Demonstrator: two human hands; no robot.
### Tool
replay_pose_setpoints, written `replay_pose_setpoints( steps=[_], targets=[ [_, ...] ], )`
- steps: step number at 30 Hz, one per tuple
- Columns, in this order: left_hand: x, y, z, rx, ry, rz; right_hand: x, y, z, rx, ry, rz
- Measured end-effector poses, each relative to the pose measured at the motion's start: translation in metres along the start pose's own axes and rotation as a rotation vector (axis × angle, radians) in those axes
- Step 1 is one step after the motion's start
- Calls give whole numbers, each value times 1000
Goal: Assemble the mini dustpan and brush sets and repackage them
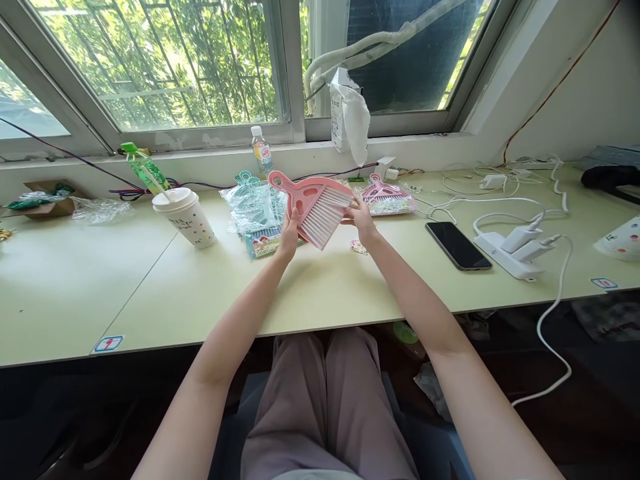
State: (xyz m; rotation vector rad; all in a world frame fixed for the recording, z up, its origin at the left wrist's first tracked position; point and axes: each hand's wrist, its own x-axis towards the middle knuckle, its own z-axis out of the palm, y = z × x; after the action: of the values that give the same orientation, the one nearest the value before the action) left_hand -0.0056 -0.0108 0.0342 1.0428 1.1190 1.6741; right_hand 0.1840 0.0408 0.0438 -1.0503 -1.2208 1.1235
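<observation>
A pink hand brush (323,207) with white bristles is held up over the table, tilted, its looped handle toward the upper left. Behind it shows a pink edge, apparently a matching dustpan, mostly hidden. My left hand (290,235) is closed on the lower left side of the brush, and my right hand (361,217) grips its right end by the bristles. Just left of it lie blue-green brush sets in clear plastic wrap (257,210). Beyond my right hand sits a wrapped pink brush set (385,195). A small patterned piece (358,247) lies below that hand.
A white paper cup (185,217) stands left, with a green-capped bottle (145,170) behind. Another bottle (261,152) is by the window. On the right are a black phone (457,245), a power strip (507,255) and white cables. An open cardboard box (43,210) lies far left.
</observation>
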Motion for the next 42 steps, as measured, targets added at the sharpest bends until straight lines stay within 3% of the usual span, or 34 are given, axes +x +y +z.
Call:
replay_pose_setpoints(
  steps=[3, 5, 8, 12, 18, 28, 35, 42],
  targets=[
    [-7, 1, 2, 105, 56, 173, -9, -5, 0, -198, 304, -222],
    [-13, 1, 3, 168, 36, 230, -17, -10, 0, -394, 386, -418],
    [-22, -1, 7, 221, -31, 268, -28, -19, 6, -660, 287, -600],
    [-30, -3, 10, 234, -56, 236, -35, -20, 17, -878, 72, -698],
    [-28, -6, 6, 252, -120, 224, -35, -16, 21, -949, 42, -708],
    [-31, 0, 9, 214, -162, 281, -39, -23, 24, -840, 118, -725],
    [-21, -6, 11, 328, -270, 440, -29, -21, 18, -652, 55, -645],
    [-20, -9, 13, 506, -218, 529, -21, -13, 16, -510, -7, -583]
  ],
)
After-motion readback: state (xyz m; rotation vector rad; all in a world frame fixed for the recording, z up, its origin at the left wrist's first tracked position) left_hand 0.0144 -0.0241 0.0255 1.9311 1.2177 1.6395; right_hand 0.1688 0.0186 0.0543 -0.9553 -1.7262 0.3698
